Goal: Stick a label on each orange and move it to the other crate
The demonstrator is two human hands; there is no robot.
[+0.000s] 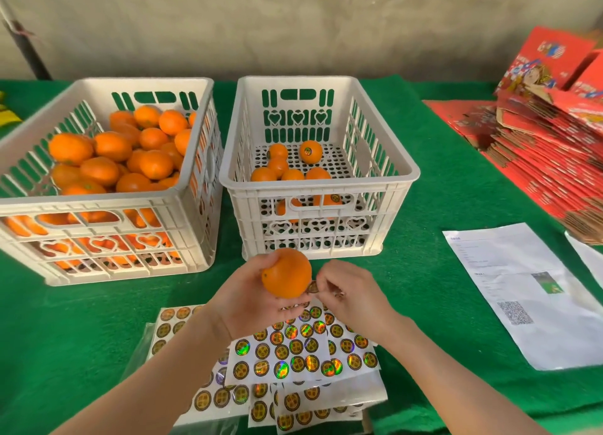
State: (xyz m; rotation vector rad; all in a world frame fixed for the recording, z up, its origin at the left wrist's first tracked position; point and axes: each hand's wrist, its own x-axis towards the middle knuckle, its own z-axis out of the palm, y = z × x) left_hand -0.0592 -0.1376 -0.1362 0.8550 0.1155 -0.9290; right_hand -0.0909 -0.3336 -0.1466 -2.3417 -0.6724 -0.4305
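From here I see the green bench [440, 189] running back to a grey wall [293, 26] along the top of the frame, and its near edge shows only in the lower right corner. The widest bare stretch lies at centre right, between the right crate [319, 186] and a printed paper sheet [522, 291]. Another bare patch sits at lower left, below the left crate [98, 202]. The two white crates stand just beside each other with only a thin gap, and a stack of flat red cartons [548, 147] crowds the upper right. The left crate is heaped close to its rim with a pile of oranges [111, 147]. The right crate holds only a few oranges [292, 173] on its perforated floor, and one at the back [310, 152] shows a round sticker. In the lower centre, in front of the right crate, the left hand [248, 299] cups an orange [287, 273] from below, its grip curled round the fruit above the sticker sheets [293, 349]. Those sheets lie fanned and overlapping at the bottom of the frame. The right hand [352, 291] has its grip closed in a pinch on a round label [312, 287], held at the lower right side of the orange. Whether the label already sticks to the peel I cannot tell.
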